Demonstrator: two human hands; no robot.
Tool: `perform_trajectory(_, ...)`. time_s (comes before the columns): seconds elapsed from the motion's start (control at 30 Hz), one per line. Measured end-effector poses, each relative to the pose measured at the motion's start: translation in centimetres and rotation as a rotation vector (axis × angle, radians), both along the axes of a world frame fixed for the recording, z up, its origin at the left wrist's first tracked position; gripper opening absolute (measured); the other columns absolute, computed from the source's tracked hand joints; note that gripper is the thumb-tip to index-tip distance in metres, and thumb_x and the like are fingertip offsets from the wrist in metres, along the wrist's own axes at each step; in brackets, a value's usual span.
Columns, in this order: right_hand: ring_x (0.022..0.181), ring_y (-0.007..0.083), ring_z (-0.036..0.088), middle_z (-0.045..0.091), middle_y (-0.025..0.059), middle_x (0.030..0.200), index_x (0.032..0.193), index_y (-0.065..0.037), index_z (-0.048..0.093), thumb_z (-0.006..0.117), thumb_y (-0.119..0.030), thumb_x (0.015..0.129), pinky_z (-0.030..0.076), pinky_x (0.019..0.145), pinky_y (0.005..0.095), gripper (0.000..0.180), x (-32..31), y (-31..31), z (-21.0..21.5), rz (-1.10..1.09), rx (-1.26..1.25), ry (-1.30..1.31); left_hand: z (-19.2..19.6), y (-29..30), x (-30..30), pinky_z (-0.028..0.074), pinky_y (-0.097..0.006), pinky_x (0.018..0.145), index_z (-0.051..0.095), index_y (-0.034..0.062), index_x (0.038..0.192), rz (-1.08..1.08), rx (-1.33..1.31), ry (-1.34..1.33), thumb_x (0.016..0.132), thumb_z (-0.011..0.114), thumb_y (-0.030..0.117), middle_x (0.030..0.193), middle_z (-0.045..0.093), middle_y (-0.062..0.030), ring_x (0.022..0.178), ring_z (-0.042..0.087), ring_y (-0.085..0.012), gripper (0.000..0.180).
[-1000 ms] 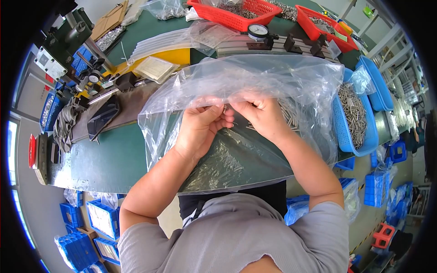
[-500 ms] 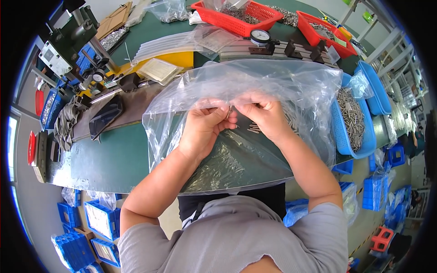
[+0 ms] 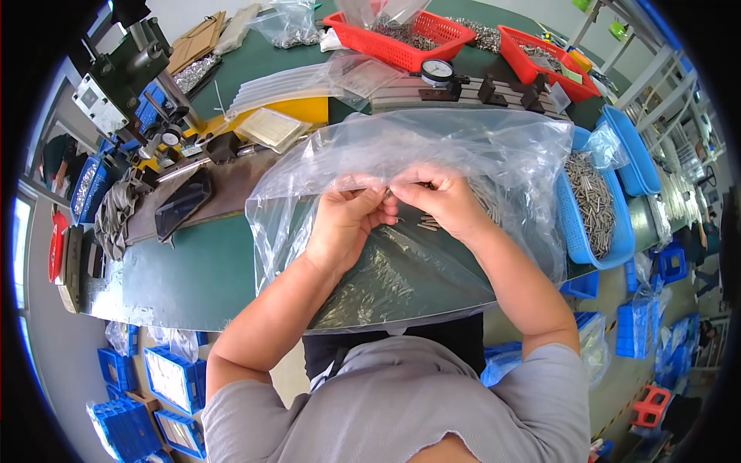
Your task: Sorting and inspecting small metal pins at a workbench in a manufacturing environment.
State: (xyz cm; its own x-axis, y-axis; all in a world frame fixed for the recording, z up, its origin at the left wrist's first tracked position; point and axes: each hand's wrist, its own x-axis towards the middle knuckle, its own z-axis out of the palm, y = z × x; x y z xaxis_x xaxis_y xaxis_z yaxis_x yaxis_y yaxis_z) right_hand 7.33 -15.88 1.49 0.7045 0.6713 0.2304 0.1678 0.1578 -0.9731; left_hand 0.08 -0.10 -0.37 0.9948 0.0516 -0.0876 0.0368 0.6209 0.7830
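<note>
Both hands — left hand [image 3: 343,224], right hand [image 3: 441,202] — closed, pinching the clear plastic bag [image 3: 432,147] of metal pins [image 3: 427,224] over the green counter [image 3: 197,270].

The person wears a grey short-sleeved T-shirt; its soft fabric shows light folds over the shoulders and back. Both forearms are bare below the sleeves. The left hand [image 3: 343,224] and the right hand [image 3: 444,204] have no gloves, rings or watch that can be seen.
</note>
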Motion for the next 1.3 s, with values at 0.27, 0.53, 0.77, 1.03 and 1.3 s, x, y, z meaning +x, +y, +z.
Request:
perform_trajectory(0.27,0.071,0.011,0.061,0.063,0.0054,0.077,0.088,0.0,0.06,0.062,-0.009,0.085,0.047,0.066,0.0249,0.01,0.0,-0.1,-0.3,0.021,-0.142,-0.13,0.1,0.0,0.0,0.051,-0.029,0.062,0.057,0.0021,0.091,-0.05,0.09,0.016,0.087,0.056,0.008,0.08,0.062,-0.0083,0.068,0.061,-0.0169,0.007)
perform_trajectory(0.53,0.054,0.0123,0.05,0.057,0.0058,0.064,0.081,-0.004,0.058,0.064,-0.014,0.079,0.039,0.051,0.0282,0.012,-2.3,-2.0,3.2,-0.218,-0.344,-0.401,0.5,-0.2,-0.4,0.05,-0.028,0.062,0.059,0.003,0.09,-0.11,0.069,-0.056,0.088,0.057,0.01,0.082,0.062,-0.0085,0.069,0.06,-0.0164,0.007)
perform_trajectory(0.77,0.066,0.0066,0.054,0.057,0.001,0.077,0.084,-0.005,0.06,0.067,-0.008,0.079,0.043,0.057,0.0214,0.01,-4.1,-9.3,7.6,-0.413,-0.342,-0.532,0.7,-0.4,-0.3,0.048,-0.027,0.063,0.059,0.0029,0.088,-0.093,0.055,-0.016,0.088,0.058,0.011,0.081,0.06,-0.0081,0.072,0.058,-0.0158,0.009)
perform_trajectory(1.03,0.063,0.0138,0.057,0.06,0.0064,0.07,0.082,-0.004,0.062,0.065,-0.012,0.075,0.045,0.061,0.0268,0.011,3.9,-24.1,6.7,-1.108,-0.674,-0.619,1.1,-0.3,-0.1,0.048,-0.026,0.064,0.058,0.0012,0.09,-0.107,0.076,0.061,0.09,0.055,0.016,0.082,0.06,-0.007,0.071,0.058,-0.0143,0.015)
perform_trajectory(1.3,0.083,0.0174,0.059,0.062,0.0046,0.093,0.09,-0.007,0.063,0.059,-0.001,0.078,0.047,0.069,0.0277,0.013,1.5,-20.0,7.3,-1.177,-0.514,-0.81,0.1,0.6,0.2,0.047,-0.026,0.063,0.059,0.0028,0.093,-0.074,0.063,0.092,0.089,0.057,0.016,0.083,0.061,-0.0059,0.071,0.058,-0.0133,0.014)
